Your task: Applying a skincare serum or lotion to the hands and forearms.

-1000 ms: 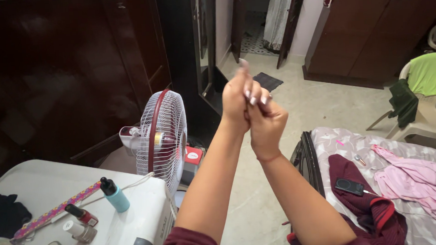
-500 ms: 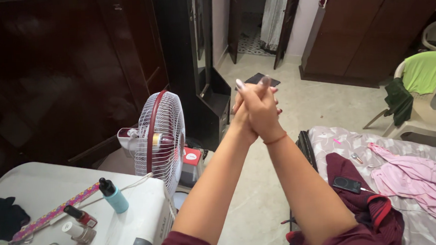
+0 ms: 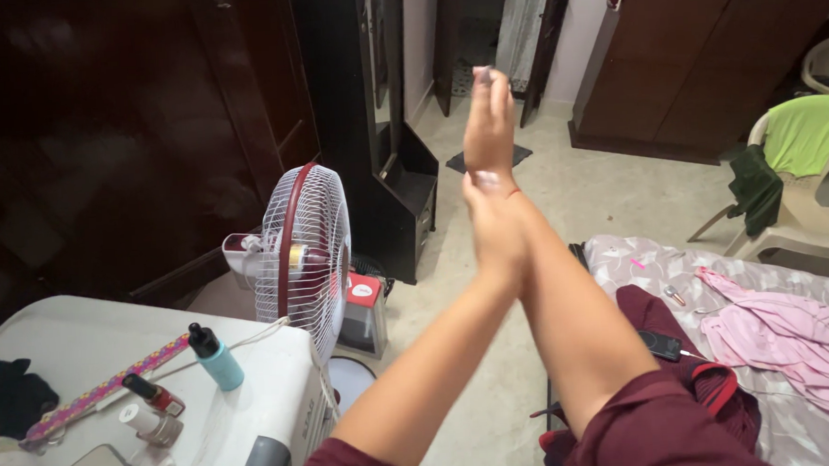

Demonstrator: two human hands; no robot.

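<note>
A: Hands first, what are they doing?

B: Both arms out front, crossing near the wrists. One hand (image 3: 490, 125) is raised w/ fingers straight up and together, flat and open, gripping nothing. The other hand (image 3: 495, 224) sits just below it, wrapped against its wrist/heel, touching. Can't tell for sure which is left and which is right at the crossing, and can't tell how tightly the lower one closes.

A: Long axis?

B: The upper hand runs vertical, fingertips toward the far doorway. Nothing held in either hand.

A: What's nearest?

B: Nothing within touch. Down-left stands a white table fan (image 3: 302, 253) w/ a dark red ring, at the edge of a white table (image 3: 61, 337). On that table: a teal bottle (image 3: 216, 357) w/ black cap, a nail polish bottle (image 3: 154, 395) and a patterned strap (image 3: 101, 391). Right side, a bed (image 3: 767, 285) w/ pink clothes (image 3: 789, 346), a maroon garment (image 3: 666, 333) and a phone (image 3: 660, 345). Further off, a plastic chair (image 3: 810, 203) w/ green cloth.
</note>
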